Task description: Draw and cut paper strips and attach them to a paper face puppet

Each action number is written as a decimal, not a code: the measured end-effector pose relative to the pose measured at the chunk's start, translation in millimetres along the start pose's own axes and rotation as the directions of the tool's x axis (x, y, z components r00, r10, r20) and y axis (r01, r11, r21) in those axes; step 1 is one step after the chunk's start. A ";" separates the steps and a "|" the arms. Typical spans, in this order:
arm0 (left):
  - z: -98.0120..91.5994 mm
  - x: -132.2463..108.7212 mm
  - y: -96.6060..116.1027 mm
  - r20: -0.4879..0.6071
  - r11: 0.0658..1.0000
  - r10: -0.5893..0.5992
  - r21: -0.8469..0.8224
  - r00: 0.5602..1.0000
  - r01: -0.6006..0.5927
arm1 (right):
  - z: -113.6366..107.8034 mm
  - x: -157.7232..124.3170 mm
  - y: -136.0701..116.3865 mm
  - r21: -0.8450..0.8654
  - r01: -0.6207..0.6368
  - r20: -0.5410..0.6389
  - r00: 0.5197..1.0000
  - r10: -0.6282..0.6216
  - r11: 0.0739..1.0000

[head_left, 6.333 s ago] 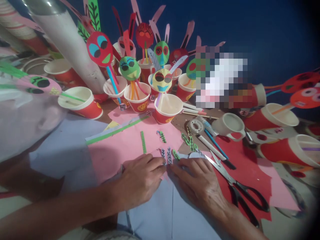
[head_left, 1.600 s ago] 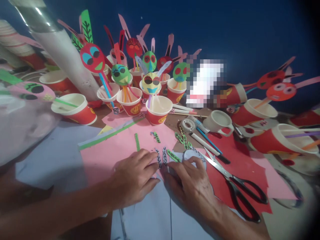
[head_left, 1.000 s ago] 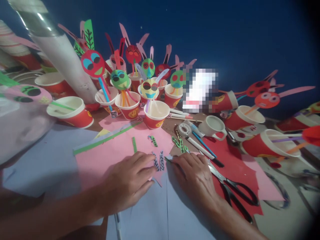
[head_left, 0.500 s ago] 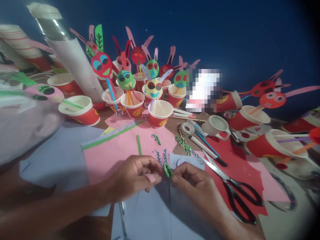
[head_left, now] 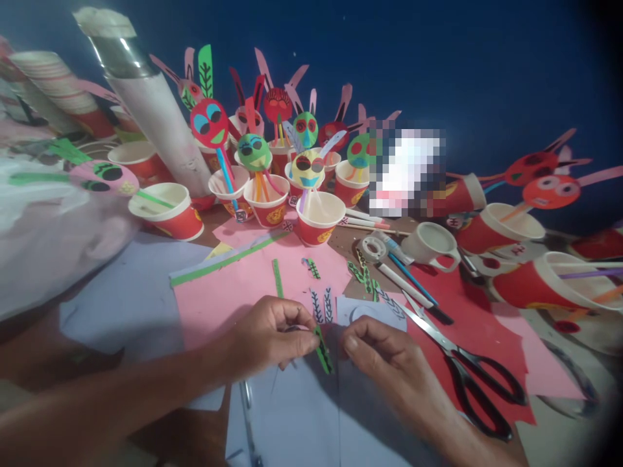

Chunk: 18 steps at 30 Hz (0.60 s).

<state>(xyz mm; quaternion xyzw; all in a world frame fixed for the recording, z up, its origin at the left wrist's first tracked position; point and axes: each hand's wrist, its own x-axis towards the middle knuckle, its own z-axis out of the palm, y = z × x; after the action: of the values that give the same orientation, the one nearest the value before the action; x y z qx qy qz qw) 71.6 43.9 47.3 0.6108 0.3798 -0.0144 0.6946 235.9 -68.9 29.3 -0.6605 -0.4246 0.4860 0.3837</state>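
Note:
My left hand point(head_left: 280, 334) pinches a narrow green paper cutout point(head_left: 324, 350) with black markings between thumb and fingertips, its free end slanting down to the right. Close by on the right, my right hand point(head_left: 377, 347) has its fingers curled and thumb against them, with nothing seen in the pinch. Just beyond the fingers, two pale leaf-shaped cutouts point(head_left: 328, 305) with dark veins lie on the pink paper point(head_left: 224, 305). Blue-grey paper point(head_left: 296, 421) is spread beneath both hands. To the right, black-handled scissors point(head_left: 457, 353) rest partly open on red paper point(head_left: 506, 370).
Red paper cups point(head_left: 317, 227) carrying paper faces on straws stand in rows behind. A tilted flask point(head_left: 150, 117) is at back left, a white mug point(head_left: 431, 245) at right. Tape point(head_left: 374, 248), a marker point(head_left: 403, 285) and green cutouts point(head_left: 366, 275) lie nearby. A plastic bag point(head_left: 58, 233) fills the left.
The green cutout has passed from my right fingertips to my left. A pink scrap that showed in my left hand is out of sight. The view has shifted slightly left.

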 end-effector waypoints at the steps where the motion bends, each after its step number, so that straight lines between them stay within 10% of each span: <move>1: -0.1 0.6 -0.2 0.008 1.000 -0.009 0.001 1.000 0.009 | -0.6 0.4 -0.6 -0.013 -0.008 0.007 1.000 0.008 1.000; 12: 5.0 5.4 -13.6 0.030 0.998 -0.049 0.045 0.998 0.048 | 0.6 -0.5 -2.2 -0.356 0.129 0.073 0.991 -0.110 0.926; 18: 2.4 7.7 -17.7 -0.042 0.998 0.054 -0.006 0.998 -0.055 | -22.5 6.1 -6.2 -0.690 0.086 -0.017 0.991 -0.135 0.718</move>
<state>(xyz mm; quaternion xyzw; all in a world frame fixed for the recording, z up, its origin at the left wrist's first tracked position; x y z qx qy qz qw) 69.6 40.7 28.2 0.6188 0.3774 0.0185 0.6887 257.6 -63.2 38.3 -0.7449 -0.5999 0.2482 0.1537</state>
